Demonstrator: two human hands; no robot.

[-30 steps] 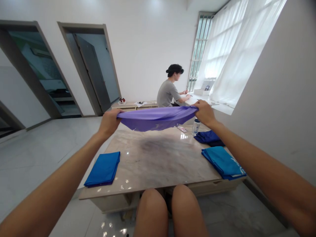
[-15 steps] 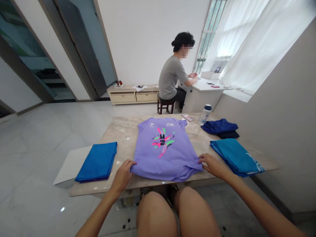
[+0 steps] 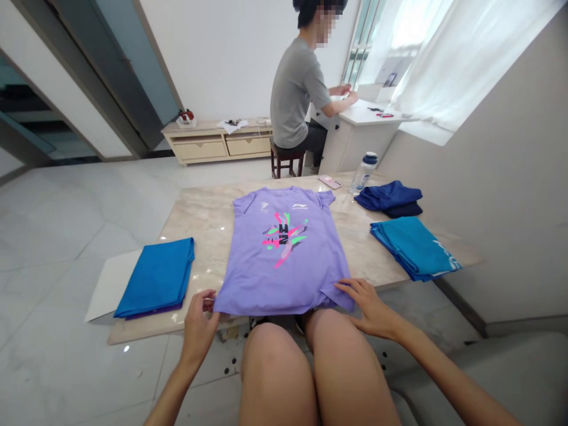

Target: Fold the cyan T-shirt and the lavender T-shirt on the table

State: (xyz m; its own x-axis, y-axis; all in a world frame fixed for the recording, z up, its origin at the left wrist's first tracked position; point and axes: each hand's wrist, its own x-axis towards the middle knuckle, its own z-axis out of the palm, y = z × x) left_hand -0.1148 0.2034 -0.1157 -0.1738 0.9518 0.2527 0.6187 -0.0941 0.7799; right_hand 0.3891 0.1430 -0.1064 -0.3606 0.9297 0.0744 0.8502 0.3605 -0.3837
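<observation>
A purple T-shirt (image 3: 270, 284) lies spread on the table, front up, with a pink, green and black print on its chest. Its collar points away from me and its hem reaches the near edge. My left hand (image 3: 200, 322) is closed at the hem's left corner, the fabric edge between curled fingers and thumb. At the right corner, my right hand (image 3: 370, 307) rests with fingers stretched over the cloth and thumb apart; a small fold shows beside the fingertips. Left of the shirt is a folded blue garment (image 3: 155, 278); to the right lies a folded turquoise garment (image 3: 410, 242).
The marble-look table (image 3: 206, 222) also bears a dark blue garment (image 3: 390, 197), a water bottle (image 3: 364, 174) and a pink phone (image 3: 330, 182). A white board (image 3: 106, 284) juts out at left. Beyond, a person (image 3: 293, 94) sits on a stool at a white desk (image 3: 373, 115).
The view has tilted down. The shirt's hem has been drawn flatter and straighter toward me. My right hand's fingers have spread from a pinch.
</observation>
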